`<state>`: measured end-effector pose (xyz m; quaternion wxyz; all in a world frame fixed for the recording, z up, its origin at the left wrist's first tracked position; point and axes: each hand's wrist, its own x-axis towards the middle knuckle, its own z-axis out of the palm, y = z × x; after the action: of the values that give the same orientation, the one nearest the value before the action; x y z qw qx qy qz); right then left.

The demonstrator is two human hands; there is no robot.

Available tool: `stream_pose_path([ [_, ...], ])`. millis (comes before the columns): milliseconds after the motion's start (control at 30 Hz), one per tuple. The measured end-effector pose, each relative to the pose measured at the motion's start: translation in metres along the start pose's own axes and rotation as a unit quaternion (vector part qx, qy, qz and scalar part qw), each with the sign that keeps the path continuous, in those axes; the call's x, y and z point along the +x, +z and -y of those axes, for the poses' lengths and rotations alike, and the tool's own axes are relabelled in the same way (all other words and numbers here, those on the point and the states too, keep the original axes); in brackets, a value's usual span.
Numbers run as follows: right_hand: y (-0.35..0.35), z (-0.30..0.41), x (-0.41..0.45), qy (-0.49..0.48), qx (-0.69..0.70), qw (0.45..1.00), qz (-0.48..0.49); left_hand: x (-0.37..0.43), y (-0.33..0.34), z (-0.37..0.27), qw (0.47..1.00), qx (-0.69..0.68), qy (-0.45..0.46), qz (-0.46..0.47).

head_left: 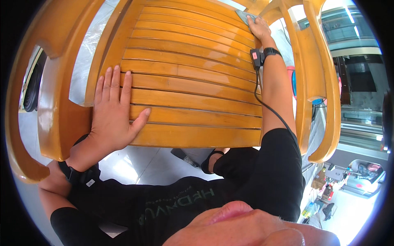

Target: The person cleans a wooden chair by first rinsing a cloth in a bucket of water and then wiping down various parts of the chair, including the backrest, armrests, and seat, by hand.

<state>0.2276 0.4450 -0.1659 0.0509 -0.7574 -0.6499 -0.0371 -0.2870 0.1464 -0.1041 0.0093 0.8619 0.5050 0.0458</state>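
Before me stands a varnished wooden armchair with a slatted seat [194, 80]. My left hand [112, 113] lies flat on the front left corner of the seat, its fingers spread and nothing under it but wood. At the back right corner of the seat, my right hand [259, 27] presses on a grey-blue cloth [243, 17]. Part of the cloth is hidden under the fingers. A small black device [256, 58] with a cable is strapped at my right wrist.
Curved wooden armrests rise on the left [52, 123] and right [321, 129] of the seat. A black cable [274, 112] runs along my right arm. My sandalled foot [212, 161] rests on the tiled floor [144, 163]. Boxes and assorted items [326, 184] lie at the far right.
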Motion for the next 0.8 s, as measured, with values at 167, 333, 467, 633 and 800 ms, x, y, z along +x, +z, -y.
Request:
stream_pose_path([
  [167,-0.004,0.013,-0.013,0.024,0.01,0.999,0.019,0.003,0.003,-0.001,1.0,0.003,-0.005,-0.005],
  [333,-0.003,0.055,-0.054,0.01,-0.042,0.998,0.052,0.002,0.003,-0.002,1.0,0.01,-0.008,-0.013],
  [467,0.002,0.088,-0.071,-0.15,0.038,0.988,0.023,0.0,0.004,-0.002,1.0,0.01,-0.018,-0.009],
  [633,0.006,0.096,-0.039,-0.166,0.004,0.986,-0.028,-0.001,0.0,-0.001,1.0,0.0,-0.022,-0.009],
  [800,0.002,0.144,0.005,-0.049,0.026,0.998,-0.012,0.001,-0.002,-0.003,1.0,-0.003,-0.017,-0.006],
])
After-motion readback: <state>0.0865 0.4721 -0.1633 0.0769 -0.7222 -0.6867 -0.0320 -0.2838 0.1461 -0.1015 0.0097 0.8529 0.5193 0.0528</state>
